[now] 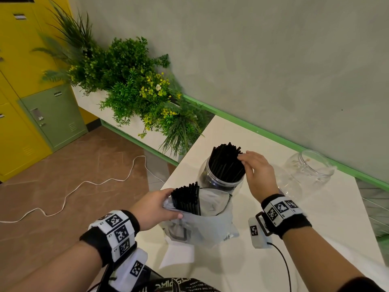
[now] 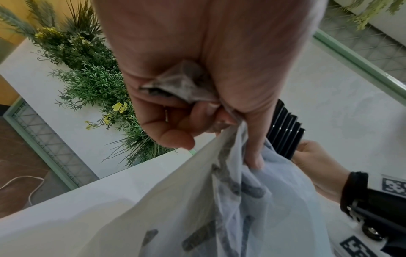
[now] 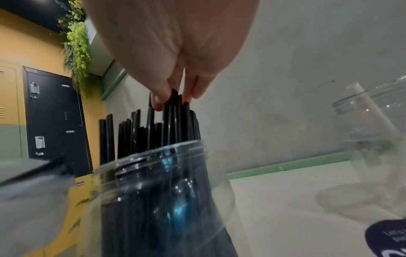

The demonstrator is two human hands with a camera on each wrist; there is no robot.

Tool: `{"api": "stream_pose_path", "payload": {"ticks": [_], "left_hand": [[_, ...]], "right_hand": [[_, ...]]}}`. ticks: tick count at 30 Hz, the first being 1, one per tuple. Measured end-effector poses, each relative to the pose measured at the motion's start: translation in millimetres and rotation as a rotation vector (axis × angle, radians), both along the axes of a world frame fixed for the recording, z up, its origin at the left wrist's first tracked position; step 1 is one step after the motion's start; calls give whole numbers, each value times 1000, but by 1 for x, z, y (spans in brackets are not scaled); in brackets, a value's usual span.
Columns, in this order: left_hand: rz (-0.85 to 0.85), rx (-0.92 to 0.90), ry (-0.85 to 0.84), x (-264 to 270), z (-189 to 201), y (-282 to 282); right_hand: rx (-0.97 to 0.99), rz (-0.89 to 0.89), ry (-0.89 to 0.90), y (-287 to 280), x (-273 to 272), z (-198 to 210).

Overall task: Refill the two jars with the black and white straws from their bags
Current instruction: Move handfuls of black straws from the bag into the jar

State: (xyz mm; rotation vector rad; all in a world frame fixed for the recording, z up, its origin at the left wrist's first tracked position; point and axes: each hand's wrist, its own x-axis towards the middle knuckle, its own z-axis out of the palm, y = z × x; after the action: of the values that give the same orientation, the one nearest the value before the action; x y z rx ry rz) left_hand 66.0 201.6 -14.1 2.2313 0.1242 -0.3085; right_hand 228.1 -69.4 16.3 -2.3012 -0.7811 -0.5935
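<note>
A clear jar (image 1: 221,182) (image 3: 158,200) stands mid-table, packed with upright black straws (image 1: 226,163) (image 3: 140,132). My right hand (image 1: 245,163) (image 3: 175,99) reaches over it with straight fingers touching the straw tips. In front of the jar stands a translucent white bag (image 1: 210,224) (image 2: 219,217) with a bundle of black straws (image 1: 186,200) sticking out. My left hand (image 1: 168,205) (image 2: 219,121) grips the bag's top edge on the left. A second clear jar (image 1: 311,167) (image 3: 373,125) stands at the right near the wall, seemingly with one white straw inside.
The white table (image 1: 315,228) ends at its left edge close to the bag. Crumpled clear plastic (image 1: 288,182) lies beside the second jar. A planter of green plants (image 1: 130,85) stands beyond the table's far-left corner. A white cable (image 1: 84,184) trails on the floor.
</note>
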Motion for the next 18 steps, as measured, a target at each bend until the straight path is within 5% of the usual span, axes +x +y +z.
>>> {"api": "stream_pose_path", "payload": {"ticks": [4, 9, 15, 18], "left_hand": [[-5, -4, -22, 0, 3, -1], [-13, -3, -40, 0, 6, -2], [-24, -16, -70, -1, 9, -4], [-18, -4, -77, -1, 8, -3]], "right_hand": [[140, -6, 145, 8, -8, 2], [-65, 40, 331, 26, -1, 10], [-58, 30, 144, 43, 0, 12], [-221, 38, 127, 49, 2, 12]]}}
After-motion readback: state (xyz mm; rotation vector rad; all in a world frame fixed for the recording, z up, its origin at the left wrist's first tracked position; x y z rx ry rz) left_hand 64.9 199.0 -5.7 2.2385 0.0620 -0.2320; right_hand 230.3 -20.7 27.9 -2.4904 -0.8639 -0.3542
